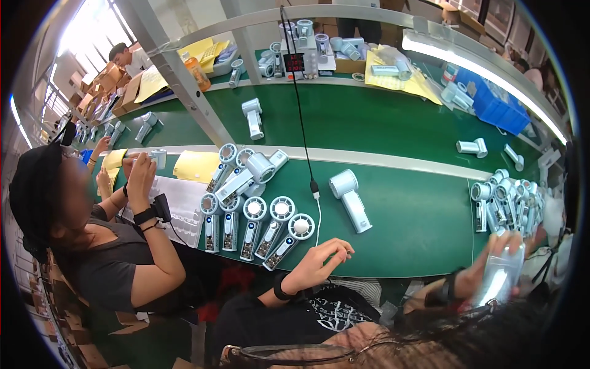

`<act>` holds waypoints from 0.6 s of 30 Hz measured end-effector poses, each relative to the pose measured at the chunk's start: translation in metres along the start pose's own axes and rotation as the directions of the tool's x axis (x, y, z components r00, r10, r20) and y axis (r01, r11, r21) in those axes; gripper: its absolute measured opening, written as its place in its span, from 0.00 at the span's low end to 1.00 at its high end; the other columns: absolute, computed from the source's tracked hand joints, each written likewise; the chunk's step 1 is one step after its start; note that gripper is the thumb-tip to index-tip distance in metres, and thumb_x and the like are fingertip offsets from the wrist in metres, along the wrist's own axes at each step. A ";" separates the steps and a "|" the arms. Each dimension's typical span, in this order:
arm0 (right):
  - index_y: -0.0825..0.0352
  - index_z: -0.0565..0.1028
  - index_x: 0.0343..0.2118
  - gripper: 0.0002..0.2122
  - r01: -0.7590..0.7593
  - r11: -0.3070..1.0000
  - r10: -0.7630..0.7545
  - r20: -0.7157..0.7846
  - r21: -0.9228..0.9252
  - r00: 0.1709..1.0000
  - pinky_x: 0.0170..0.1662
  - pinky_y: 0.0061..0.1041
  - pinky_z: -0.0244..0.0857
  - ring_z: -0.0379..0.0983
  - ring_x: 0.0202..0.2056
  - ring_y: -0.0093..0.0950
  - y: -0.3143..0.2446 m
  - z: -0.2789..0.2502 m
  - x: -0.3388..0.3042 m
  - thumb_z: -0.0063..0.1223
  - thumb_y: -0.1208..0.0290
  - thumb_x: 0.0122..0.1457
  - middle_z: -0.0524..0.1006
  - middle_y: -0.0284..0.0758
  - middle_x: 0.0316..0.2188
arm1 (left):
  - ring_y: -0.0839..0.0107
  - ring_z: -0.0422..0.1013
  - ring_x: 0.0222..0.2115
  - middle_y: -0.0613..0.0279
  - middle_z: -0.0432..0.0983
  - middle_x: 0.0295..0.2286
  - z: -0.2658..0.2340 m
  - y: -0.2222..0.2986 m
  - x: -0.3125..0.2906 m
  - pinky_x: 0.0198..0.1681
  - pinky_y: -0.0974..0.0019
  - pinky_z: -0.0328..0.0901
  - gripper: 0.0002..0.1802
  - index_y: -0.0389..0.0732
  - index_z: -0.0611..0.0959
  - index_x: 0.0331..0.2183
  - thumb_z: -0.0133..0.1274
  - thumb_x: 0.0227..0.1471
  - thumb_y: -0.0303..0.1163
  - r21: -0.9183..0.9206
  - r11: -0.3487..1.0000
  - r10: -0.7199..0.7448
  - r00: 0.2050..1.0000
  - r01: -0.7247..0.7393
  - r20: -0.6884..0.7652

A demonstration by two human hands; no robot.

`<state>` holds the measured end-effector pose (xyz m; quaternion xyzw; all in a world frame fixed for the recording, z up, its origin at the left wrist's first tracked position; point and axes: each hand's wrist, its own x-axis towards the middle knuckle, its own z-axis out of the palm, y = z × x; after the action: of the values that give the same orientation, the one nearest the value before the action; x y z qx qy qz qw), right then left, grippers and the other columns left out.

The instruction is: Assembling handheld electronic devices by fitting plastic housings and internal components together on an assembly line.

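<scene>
Over the table's front edge, my left hand (319,264) points right with its fingers drawn together at the tips. Whatever they may pinch is too small to make out. Close to it on the left lie several pale blue handheld fans (301,227), with round grilles and open handles that show inner parts. Beyond the fingertips, one closed handheld fan (351,200) rests alone on the green table. Far to the right, my right hand (476,273) is blurred and closed on a shiny, see-through pale piece (501,273), beside a heap of handheld fans (504,197).
A white cable (318,215) hangs from a black cord past the table edge. At left, a co-worker (110,246) holds up a pale part near yellow sheets (195,166). Behind runs a green belt (369,120) with scattered fans and a blue crate (498,104).
</scene>
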<state>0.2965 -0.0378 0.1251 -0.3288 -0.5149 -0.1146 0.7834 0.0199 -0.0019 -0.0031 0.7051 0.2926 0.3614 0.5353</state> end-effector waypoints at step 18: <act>0.70 0.58 0.51 0.40 -0.449 0.503 0.732 0.086 -0.738 0.676 0.46 0.39 0.64 0.71 0.42 0.46 0.386 0.088 -0.048 0.67 0.50 0.42 0.74 0.50 0.38 | 0.69 0.73 0.32 0.55 0.76 0.37 -0.016 0.010 -0.012 0.35 0.70 0.67 0.06 0.32 0.75 0.31 0.45 0.57 0.24 0.069 0.996 -0.045 0.990 0.055 -0.135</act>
<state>0.4111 0.3026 -0.0484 -0.7587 -0.4342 0.0598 0.4820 0.0001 -0.0056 0.0070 0.6907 0.3583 0.3834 0.4975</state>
